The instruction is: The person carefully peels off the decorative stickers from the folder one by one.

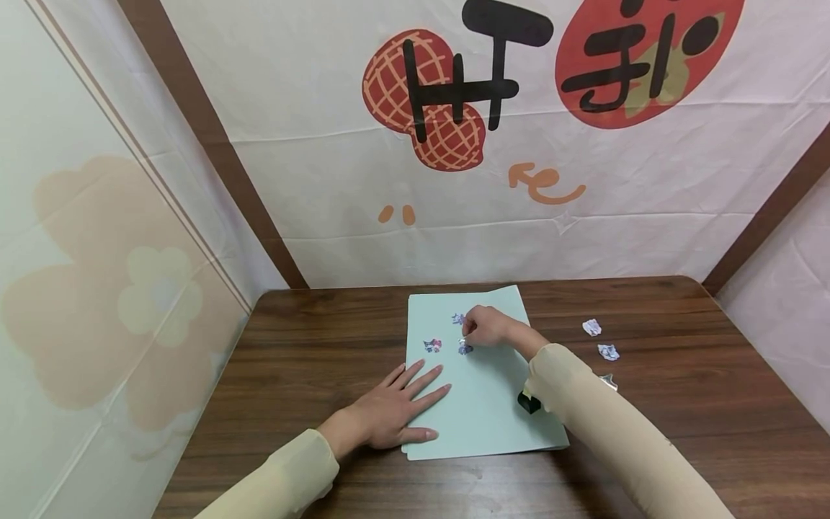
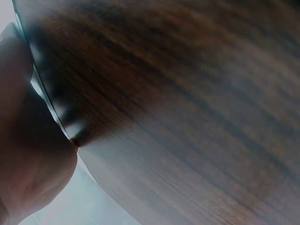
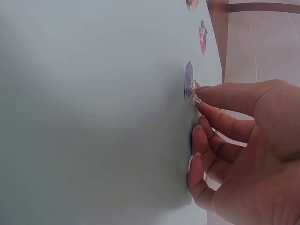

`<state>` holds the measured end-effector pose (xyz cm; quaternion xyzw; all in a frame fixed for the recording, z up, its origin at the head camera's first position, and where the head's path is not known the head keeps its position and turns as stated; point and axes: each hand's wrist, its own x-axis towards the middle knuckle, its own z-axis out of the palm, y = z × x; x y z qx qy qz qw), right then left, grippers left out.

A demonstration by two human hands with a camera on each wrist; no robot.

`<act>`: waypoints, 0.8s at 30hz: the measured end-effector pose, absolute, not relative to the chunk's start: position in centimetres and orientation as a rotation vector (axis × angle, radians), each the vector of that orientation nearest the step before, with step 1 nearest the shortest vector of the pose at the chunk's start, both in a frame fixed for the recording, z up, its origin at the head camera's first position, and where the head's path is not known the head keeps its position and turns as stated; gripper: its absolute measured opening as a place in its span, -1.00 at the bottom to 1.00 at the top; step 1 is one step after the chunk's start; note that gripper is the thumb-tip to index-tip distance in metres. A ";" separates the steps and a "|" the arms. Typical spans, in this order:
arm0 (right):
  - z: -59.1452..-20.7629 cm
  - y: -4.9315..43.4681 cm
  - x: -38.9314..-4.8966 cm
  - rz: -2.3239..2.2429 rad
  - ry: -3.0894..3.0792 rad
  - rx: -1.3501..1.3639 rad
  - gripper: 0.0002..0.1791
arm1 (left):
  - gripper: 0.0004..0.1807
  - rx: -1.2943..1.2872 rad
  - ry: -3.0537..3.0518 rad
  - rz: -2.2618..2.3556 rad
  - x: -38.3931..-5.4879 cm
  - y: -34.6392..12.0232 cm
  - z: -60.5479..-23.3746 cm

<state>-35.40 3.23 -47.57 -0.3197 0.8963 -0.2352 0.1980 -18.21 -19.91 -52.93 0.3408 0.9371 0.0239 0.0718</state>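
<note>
A pale green sheet of paper (image 1: 480,425) lies on the wooden table, with at least one more sheet edge showing beneath it. My left hand (image 1: 395,409) rests with fingers spread on its left edge. Near the upper middle, my right hand (image 1: 488,326) pinches a small purple-and-white sticker (image 3: 189,82) between thumb and index finger, its lower part against the paper. The other fingers are curled by the sheet. Left of it sits a pink-and-purple sticker (image 1: 432,346); a purple sticker (image 1: 457,318) is partly hidden behind the right hand. The left wrist view is blurred.
Several small whitish scraps, such as this crumpled piece (image 1: 608,352), lie on the table (image 1: 311,360) right of the paper. A small black object (image 1: 528,401) shows below the right sleeve. A printed cloth (image 1: 311,173) hangs behind the table.
</note>
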 end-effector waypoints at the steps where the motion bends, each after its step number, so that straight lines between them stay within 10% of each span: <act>1: -47.6 3.2 -35.5 -0.651 2.507 -0.897 -0.93 | -0.19 1.023 2.817 0.073 -18.2 -19.9 -53.0; 24: -47.3 2.9 -36.9 -0.631 2.516 -0.913 -0.85 | -0.18 1.008 2.808 0.078 -19.9 -20.1 -52.9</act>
